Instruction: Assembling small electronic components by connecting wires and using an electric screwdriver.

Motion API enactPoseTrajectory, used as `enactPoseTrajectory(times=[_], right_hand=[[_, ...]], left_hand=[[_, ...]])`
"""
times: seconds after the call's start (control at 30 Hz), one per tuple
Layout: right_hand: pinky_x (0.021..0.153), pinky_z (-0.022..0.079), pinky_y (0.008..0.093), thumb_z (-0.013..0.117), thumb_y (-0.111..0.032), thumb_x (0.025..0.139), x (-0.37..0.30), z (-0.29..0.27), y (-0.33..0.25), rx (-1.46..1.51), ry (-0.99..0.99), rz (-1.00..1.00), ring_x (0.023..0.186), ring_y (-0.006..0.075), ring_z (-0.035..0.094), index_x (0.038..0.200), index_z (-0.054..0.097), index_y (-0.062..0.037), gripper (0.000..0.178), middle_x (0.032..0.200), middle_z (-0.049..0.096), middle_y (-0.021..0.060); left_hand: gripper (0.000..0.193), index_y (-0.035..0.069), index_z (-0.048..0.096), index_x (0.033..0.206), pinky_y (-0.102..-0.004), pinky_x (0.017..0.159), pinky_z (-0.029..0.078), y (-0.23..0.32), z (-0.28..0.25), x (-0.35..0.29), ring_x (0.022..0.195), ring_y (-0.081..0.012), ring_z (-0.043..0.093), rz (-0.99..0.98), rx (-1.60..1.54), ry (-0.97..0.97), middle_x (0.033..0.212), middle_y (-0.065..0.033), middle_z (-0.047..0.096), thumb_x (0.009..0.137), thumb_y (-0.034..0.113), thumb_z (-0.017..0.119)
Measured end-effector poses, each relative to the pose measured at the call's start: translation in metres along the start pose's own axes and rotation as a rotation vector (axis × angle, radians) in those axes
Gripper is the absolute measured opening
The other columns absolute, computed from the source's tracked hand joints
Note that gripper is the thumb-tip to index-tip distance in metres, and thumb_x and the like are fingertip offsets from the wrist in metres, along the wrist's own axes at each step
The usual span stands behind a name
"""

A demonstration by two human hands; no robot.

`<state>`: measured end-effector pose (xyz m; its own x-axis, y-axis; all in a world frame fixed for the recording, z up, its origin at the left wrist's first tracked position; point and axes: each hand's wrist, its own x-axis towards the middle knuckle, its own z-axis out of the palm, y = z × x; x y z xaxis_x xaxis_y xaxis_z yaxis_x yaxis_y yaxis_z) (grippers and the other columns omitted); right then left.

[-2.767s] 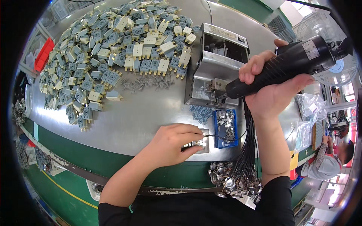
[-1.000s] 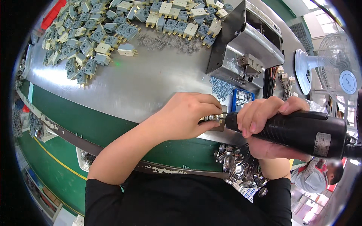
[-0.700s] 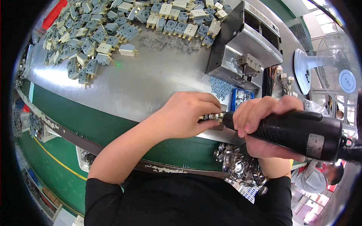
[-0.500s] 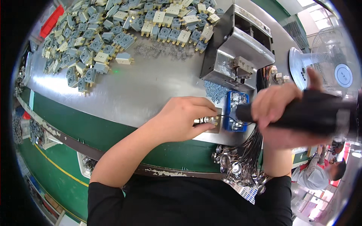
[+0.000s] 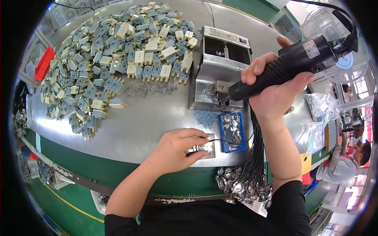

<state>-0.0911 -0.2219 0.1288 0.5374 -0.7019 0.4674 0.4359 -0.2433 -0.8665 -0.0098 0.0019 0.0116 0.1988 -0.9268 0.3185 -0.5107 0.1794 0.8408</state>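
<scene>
My left hand (image 5: 175, 147) pinches a small shiny metal part (image 5: 202, 148) between thumb and fingers, over a flat metal plate (image 5: 212, 151) on the table. A thin black wire leads from that part to the right, across a blue tray. My right hand (image 5: 269, 96) is wrapped round a black electric screwdriver (image 5: 291, 67), raised and slanted. The tool's nose points down-left at a small block on the front of a metal box-shaped machine (image 5: 226, 63); whether its bit touches the block, I cannot tell. Small bluish screws (image 5: 206, 118) lie heaped below the machine.
The blue tray (image 5: 222, 146) holds small metal pieces. A bundle of black wires (image 5: 255, 153) with round metal parts (image 5: 238, 188) hangs over the near edge. Many grey and cream switch-like blocks (image 5: 139, 57) cover the far left. A fan (image 5: 327, 25) and a person (image 5: 340, 169) are at right.
The screwdriver in my right hand has swung up and left to the machine's front. My left hand stays at the metal plate with the small part. The whole view has shifted.
</scene>
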Motion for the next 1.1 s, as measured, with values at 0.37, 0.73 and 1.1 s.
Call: enactPoseTrajectory(times=[0.37, 0.73, 1.1], right_hand=[[0.058, 0.048, 0.0406, 0.042, -0.1, 0.081, -0.0028, 0.0013, 0.0062, 0.012, -0.022, 0.034, 0.056, 0.0222, 0.053, 0.147, 0.041, -0.0067, 0.114, 0.073, 0.055, 0.008], [0.059, 0.049, 0.0401, 0.04, -0.099, 0.084, -0.0015, 0.0005, -0.0014, 0.028, -0.04, 0.026, 0.056, 0.0211, 0.053, 0.148, 0.04, -0.0058, 0.113, 0.072, 0.054, 0.0075], [0.058, 0.048, 0.0398, 0.042, -0.101, 0.081, -0.0038, 0.0034, -0.0004, 0.065, -0.005, 0.043, 0.055, 0.0216, 0.052, 0.148, 0.04, -0.0073, 0.115, 0.072, 0.053, 0.0076]], left_hand=[[0.031, 0.004, 0.08, 0.108, -0.0391, 0.088, 0.062, -0.0019, -0.0007, -0.0005, 0.103, -0.0298, 0.077, -0.008, -0.004, -0.001, 0.119, -0.0098, 0.078, 0.08, 0.012, 0.089], [0.031, 0.004, 0.079, 0.108, -0.0392, 0.088, 0.062, -0.0005, -0.0008, 0.0004, 0.103, -0.0302, 0.076, -0.011, -0.016, -0.001, 0.119, -0.0097, 0.078, 0.08, 0.012, 0.089], [0.029, 0.004, 0.078, 0.107, -0.0402, 0.087, 0.061, 0.0001, -0.0013, 0.0009, 0.102, -0.0306, 0.076, -0.007, -0.018, -0.002, 0.119, -0.0094, 0.077, 0.081, 0.012, 0.089]])
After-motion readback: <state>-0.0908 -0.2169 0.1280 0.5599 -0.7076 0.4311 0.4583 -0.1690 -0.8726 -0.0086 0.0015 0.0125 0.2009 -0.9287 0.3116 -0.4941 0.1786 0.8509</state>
